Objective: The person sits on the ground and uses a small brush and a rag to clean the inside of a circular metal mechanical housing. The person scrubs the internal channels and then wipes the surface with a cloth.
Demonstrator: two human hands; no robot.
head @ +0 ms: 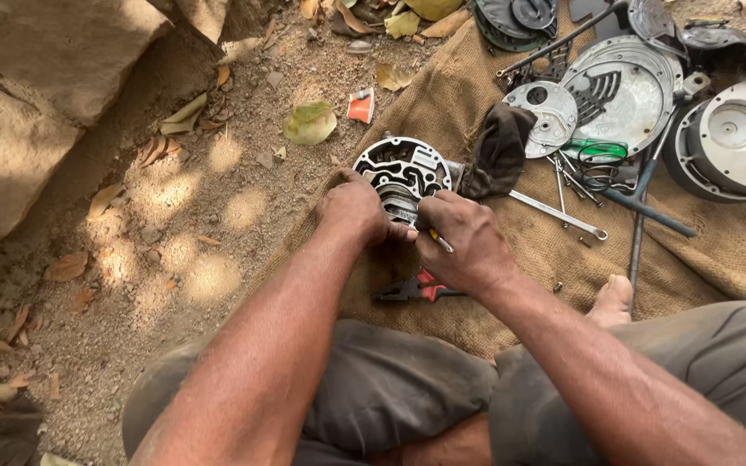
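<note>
Sandy ground [174,224] strewn with dry leaves [308,122] carries a brown burlap sack [511,250] spread flat, and a large stone [28,112] stands at the left edge. On the sack, near its left border, a round metal housing [401,168] with dark ribbed openings lies just ahead of both hands. The left hand [354,210] rests on the near rim of that housing, fingers curled down against it. The right hand [468,242] is closed around a small tool with a yellow handle [439,241], its tip pointed at the housing's lower edge; the two hands touch at the fingertips. Beneath the right hand lie pliers with red and black grips [416,288]. A dark rag [498,148] is bunched just to the right of the housing. Further right lie a combination spanner [559,214], a small round metal plate [546,116], a larger slotted metal disc [619,91] and a heavy round metal casing [731,138]. A long dark rod [641,224] runs down toward the person's bare foot [612,300], and grey trousers [390,380] cover the crossed legs
</note>
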